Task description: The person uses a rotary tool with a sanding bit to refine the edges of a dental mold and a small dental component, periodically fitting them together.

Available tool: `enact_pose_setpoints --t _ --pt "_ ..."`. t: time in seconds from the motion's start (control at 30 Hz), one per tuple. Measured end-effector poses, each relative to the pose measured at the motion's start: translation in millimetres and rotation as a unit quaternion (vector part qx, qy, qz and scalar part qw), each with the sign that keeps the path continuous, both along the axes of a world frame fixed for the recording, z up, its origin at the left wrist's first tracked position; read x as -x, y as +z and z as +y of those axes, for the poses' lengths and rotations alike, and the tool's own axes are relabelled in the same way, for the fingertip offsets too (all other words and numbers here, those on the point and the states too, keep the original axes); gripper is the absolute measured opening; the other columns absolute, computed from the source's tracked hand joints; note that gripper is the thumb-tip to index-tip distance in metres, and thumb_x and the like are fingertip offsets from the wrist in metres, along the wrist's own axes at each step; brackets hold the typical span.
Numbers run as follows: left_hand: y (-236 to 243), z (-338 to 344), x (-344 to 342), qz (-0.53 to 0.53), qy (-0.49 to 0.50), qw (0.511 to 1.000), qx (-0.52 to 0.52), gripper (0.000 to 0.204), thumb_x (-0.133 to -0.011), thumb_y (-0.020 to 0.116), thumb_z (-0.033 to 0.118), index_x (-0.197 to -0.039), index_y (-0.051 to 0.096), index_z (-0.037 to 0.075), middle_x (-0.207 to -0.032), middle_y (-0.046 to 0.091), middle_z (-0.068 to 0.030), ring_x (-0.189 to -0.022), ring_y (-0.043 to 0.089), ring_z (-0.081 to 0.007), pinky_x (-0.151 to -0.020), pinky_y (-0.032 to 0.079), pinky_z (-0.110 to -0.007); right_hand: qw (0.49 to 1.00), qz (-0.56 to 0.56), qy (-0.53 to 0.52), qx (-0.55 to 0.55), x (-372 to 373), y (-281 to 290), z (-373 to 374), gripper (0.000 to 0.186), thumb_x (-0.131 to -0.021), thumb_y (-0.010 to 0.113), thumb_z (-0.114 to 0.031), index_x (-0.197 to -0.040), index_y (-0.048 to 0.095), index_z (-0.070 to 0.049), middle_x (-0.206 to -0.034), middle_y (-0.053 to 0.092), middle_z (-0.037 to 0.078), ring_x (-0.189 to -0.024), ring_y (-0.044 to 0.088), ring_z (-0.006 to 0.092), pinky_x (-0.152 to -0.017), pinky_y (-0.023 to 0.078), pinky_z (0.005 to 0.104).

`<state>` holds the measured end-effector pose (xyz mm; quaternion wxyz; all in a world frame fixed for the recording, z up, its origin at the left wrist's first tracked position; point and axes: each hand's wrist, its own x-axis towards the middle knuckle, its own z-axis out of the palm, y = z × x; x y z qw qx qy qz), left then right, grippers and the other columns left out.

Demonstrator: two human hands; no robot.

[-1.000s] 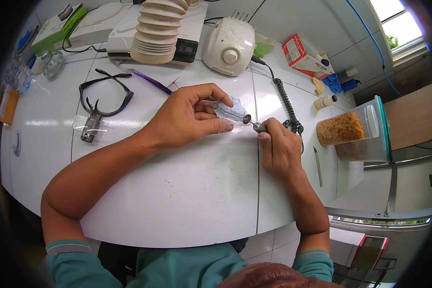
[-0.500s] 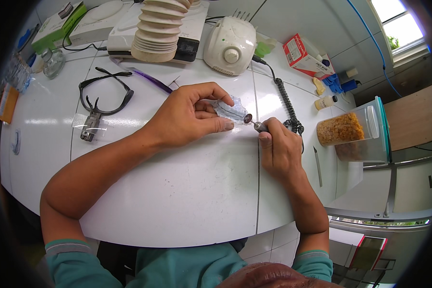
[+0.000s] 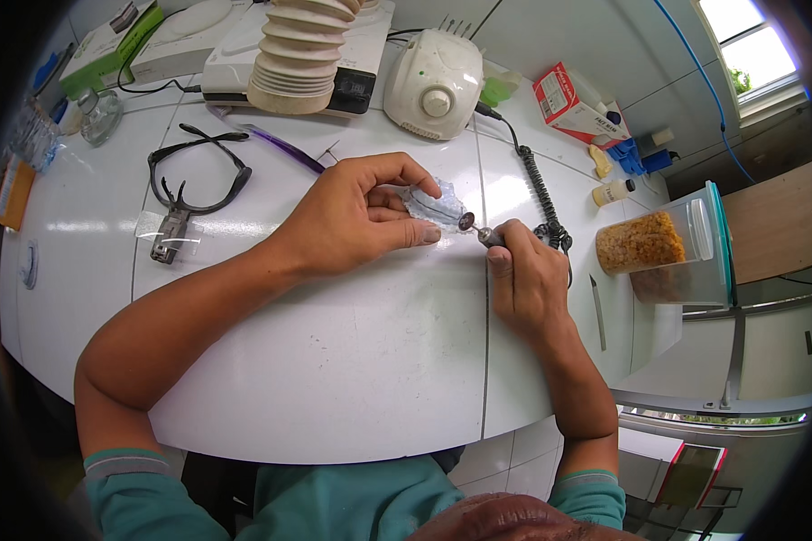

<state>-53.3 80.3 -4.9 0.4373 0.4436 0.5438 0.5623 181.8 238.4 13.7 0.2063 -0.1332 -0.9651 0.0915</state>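
My left hand (image 3: 361, 212) is closed on a pale blue, rough-edged piece that looks like plaster (image 3: 438, 206), with thumb and fingertips along its left side. In my right hand (image 3: 528, 275) is a rotary handpiece (image 3: 489, 237), gripped like a pen. A small dark disc (image 3: 466, 221) on its thin shank meets the right edge of the pale blue piece, or lies very close to it. From behind the right hand a black coiled cord (image 3: 537, 185) leads up to a white control unit with a round knob (image 3: 436, 101).
Black-framed glasses (image 3: 198, 171), a grey metal device (image 3: 169, 236) and a purple-handled tool (image 3: 284, 149) lie left. A ribbed suction hose (image 3: 299, 59) hangs at the back. To the right are a knife (image 3: 597, 311), a small bottle (image 3: 613, 191) and a tub of orange-yellow granules (image 3: 641, 242).
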Motion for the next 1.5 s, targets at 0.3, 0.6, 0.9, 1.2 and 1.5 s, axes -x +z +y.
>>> enact_pose_setpoints --t 0.3,0.6,0.9,1.2,1.5 --pt "-0.8 0.1 0.5 0.002 0.000 1.000 0.003 0.038 -0.094 0.088 0.002 -0.127 0.068 0.001 -0.146 0.068 -0.0182 -0.110 0.072 -0.0107 -0.099 0.063 -0.025 1.000 0.000 0.001 0.001 1.0 0.8 -0.8 0.035 -0.117 0.058 -0.034 -0.099 0.063 -0.003 -0.078 0.065 0.013 -0.061 0.064 0.0352 -0.056 0.050 0.0431" --pt "0.2 0.1 0.3 0.001 0.001 1.000 0.002 0.039 -0.094 0.089 0.002 -0.127 0.069 0.001 -0.144 0.069 -0.0171 -0.106 0.070 -0.0087 -0.096 0.062 -0.023 1.000 -0.003 -0.001 0.000 0.7 0.7 -0.3 0.034 -0.116 0.060 -0.033 -0.099 0.062 -0.003 -0.077 0.064 0.013 -0.060 0.063 0.0348 -0.056 0.049 0.0431" --pt "-1.4 -0.3 0.2 -0.001 0.003 1.000 -0.002 0.039 -0.093 0.089 0.002 -0.126 0.069 0.001 -0.142 0.070 -0.0157 -0.105 0.070 -0.0083 -0.096 0.061 -0.023 1.000 -0.002 -0.001 0.003 1.0 0.5 -0.1 0.033 -0.116 0.061 -0.032 -0.099 0.062 -0.003 -0.077 0.064 0.013 -0.060 0.063 0.0354 -0.056 0.049 0.0436" --pt "-1.0 0.3 0.5 -0.002 0.000 1.000 0.001 0.038 -0.094 0.089 0.002 -0.127 0.069 0.001 -0.143 0.070 -0.0168 -0.108 0.071 -0.0096 -0.096 0.062 -0.024 1.000 -0.004 -0.002 -0.003 0.8 0.2 0.4 0.032 -0.115 0.061 -0.031 -0.099 0.062 -0.003 -0.078 0.065 0.013 -0.060 0.064 0.0351 -0.056 0.050 0.0435" --pt "0.0 0.1 0.1 0.011 0.005 1.000 0.003 0.038 -0.094 0.090 0.004 -0.126 0.070 0.002 -0.141 0.071 -0.0145 -0.100 0.066 -0.0058 -0.091 0.060 -0.021 1.000 -0.010 -0.006 0.002 0.8 0.9 0.0 0.031 -0.115 0.062 -0.030 -0.099 0.062 -0.003 -0.078 0.065 0.013 -0.060 0.064 0.0351 -0.056 0.050 0.0435"
